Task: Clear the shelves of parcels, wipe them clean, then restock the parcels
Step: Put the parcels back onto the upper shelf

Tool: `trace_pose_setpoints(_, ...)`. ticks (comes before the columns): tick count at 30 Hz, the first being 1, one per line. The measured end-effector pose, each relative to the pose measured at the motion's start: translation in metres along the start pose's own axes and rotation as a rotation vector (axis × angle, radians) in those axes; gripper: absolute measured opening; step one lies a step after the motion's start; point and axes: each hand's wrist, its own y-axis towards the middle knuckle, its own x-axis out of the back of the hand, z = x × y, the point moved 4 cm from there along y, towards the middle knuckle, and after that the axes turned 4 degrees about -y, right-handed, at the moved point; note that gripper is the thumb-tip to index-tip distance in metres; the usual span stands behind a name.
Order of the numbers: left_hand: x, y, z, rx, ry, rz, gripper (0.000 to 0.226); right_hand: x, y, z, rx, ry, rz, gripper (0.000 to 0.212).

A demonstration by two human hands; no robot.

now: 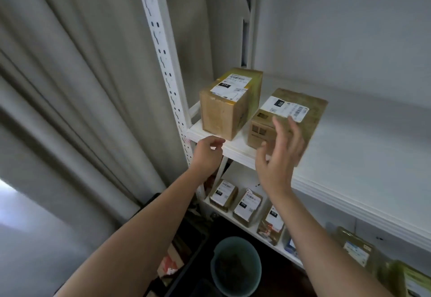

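Two brown cardboard parcels with white labels stand on the white shelf (349, 156). The taller parcel (229, 103) is at the shelf's left end. A flatter parcel (291, 114) sits just right of it, overhanging the front edge. My right hand (277, 156) is raised in front of the flat parcel with fingers spread, holding nothing; contact is unclear. My left hand (207, 154) hovers at the shelf's front edge below the tall parcel, fingers loosely curled and empty. Several labelled parcels (247, 204) lie on the lower shelf.
A white slotted upright (163, 47) marked 32 rises at the shelf's left. Grey curtains (70, 86) hang to the left. A teal bucket (235, 266) and a dark crate stand on the floor below. The shelf's right part is bare white board.
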Motion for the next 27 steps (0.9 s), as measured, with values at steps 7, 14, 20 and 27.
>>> trace_pose_setpoints(7, 0.139, -0.037, 0.101, -0.026, 0.560, -0.115, 0.040, -0.088, -0.095, 0.063, 0.111, 0.030, 0.398, 0.061)
trace_pose_setpoints(14, 0.234, -0.111, 0.261, 0.328, 0.889, -0.083, 0.062, -0.183, -0.229, 0.088, 0.081, -0.002, 0.842, 0.058)
trace_pose_setpoints(20, 0.254, -0.157, 0.391, 0.546, 0.895, 0.034, 0.071, -0.247, -0.348, 0.071, -0.036, -0.182, 1.260, 0.061)
trace_pose_setpoints(27, 0.230, -0.158, 0.494, 0.601, 0.836, 0.146, 0.069, -0.306, -0.434, 0.009, -0.154, -0.519, 1.477, 0.078)
